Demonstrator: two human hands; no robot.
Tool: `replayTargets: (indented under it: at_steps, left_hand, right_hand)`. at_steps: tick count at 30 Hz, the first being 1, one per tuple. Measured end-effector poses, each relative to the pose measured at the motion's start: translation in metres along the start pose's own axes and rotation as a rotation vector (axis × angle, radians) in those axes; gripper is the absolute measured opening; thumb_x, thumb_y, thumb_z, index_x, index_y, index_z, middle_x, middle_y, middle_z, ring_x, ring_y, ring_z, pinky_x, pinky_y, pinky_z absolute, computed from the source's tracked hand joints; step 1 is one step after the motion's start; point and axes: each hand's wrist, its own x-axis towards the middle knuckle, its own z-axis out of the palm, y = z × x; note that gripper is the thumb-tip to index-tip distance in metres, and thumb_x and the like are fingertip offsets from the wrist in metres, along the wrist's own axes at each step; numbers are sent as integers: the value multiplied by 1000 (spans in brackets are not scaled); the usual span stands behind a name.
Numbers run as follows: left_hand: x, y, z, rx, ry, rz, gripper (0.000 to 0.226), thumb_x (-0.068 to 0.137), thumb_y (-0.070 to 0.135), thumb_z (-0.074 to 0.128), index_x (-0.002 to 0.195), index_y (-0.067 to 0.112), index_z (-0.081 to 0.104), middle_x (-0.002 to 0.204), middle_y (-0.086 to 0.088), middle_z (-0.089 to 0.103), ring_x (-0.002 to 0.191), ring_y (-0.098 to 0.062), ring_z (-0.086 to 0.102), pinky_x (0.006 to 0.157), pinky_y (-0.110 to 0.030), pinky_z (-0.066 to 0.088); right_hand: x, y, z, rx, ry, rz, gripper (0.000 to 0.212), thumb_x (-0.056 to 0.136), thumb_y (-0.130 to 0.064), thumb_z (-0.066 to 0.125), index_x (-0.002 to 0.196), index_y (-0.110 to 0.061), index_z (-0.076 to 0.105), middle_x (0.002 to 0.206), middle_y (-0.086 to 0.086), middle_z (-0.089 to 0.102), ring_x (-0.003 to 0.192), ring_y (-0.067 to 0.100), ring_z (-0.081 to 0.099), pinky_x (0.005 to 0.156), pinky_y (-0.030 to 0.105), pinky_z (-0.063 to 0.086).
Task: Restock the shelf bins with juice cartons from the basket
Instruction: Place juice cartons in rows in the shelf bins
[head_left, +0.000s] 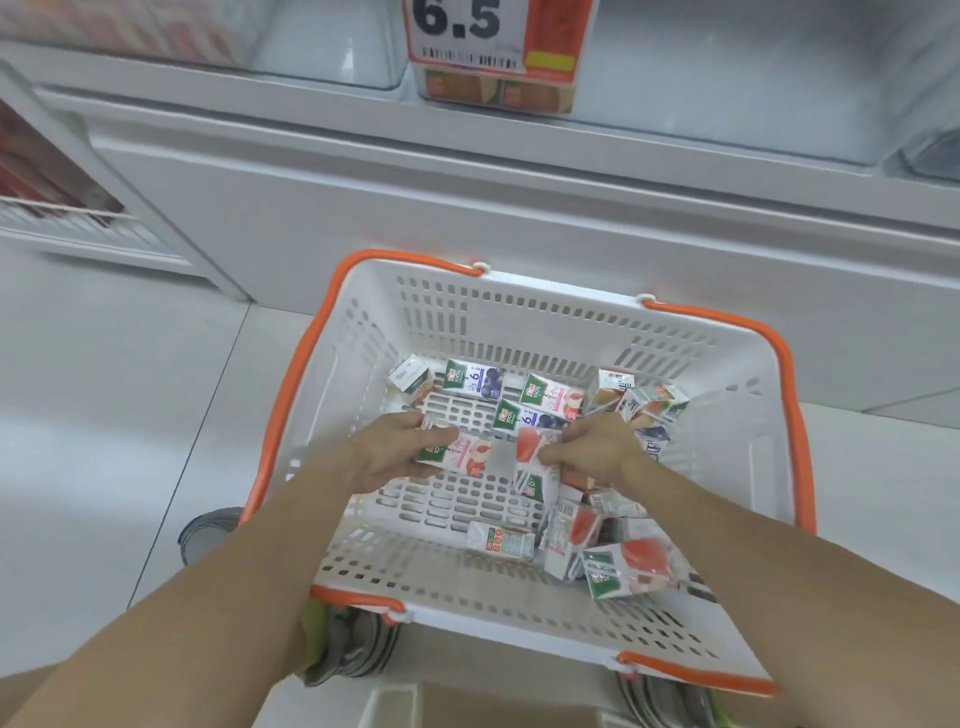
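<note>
A white basket (519, 306) with orange handles stands on the floor below the shelf, with several small juice cartons scattered over its bottom. Both my hands are down inside it. My left hand (387, 449) grips a peach juice carton (462, 454) lying flat. My right hand (597, 449) pinches another peach carton (532, 470) held upright by its top. Blueberry cartons (475, 382) lie at the far side of the basket. Up on the shelf, a clear bin (498, 96) holds peach cartons behind a price tag.
The price tag (488, 36) reads 6.5. An empty-looking clear bin (332, 57) stands to its left on the white shelf (467, 150). A side rack (62, 208) is at the left. My shoes (353, 649) touch the basket's near edge on the tiled floor.
</note>
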Motion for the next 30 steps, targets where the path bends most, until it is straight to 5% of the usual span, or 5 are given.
replayTargets:
  at_steps: [5,8,18,24,30]
  left_hand:
    - [-32,32,-6,285,156,158,35,84,26,78,102,-2,68,98,-9,76,65,-9,68,50,-19,48]
    - [-59,58,-4,395,92,206,48,85,36,76,107,-5,66,94,-6,76,67,-14,65,50,-19,43]
    - [-203,210,42,855,-102,256,35,94,49,57,80,20,72,74,-1,69,59,-18,55,51,-25,36]
    - [-247,237,55,395,-174,435,41,91,42,55,102,6,72,96,-15,74,82,-24,71,74,-37,61]
    - [-229,243,60,228,-140,450,46,97,36,52,118,-3,63,108,-24,72,92,-37,70,53,-25,58]
  right_hand:
    - [-36,-17,-46,534,-144,-159,32,73,1,83,99,11,69,88,17,73,75,25,70,76,32,59]
    - [-56,-31,-66,650,-165,-274,48,71,5,81,115,6,63,103,19,74,91,34,73,79,38,60]
    - [-184,-156,-155,146,-44,-807,27,72,4,83,90,-7,66,75,7,62,66,15,59,61,22,51]
    - [-226,-169,-171,65,351,-1169,30,71,-8,88,95,-16,71,91,-7,75,86,7,71,84,26,58]
    - [-210,-161,-172,-67,488,-1260,41,77,-11,84,109,-30,69,110,-19,69,108,7,65,94,36,55]
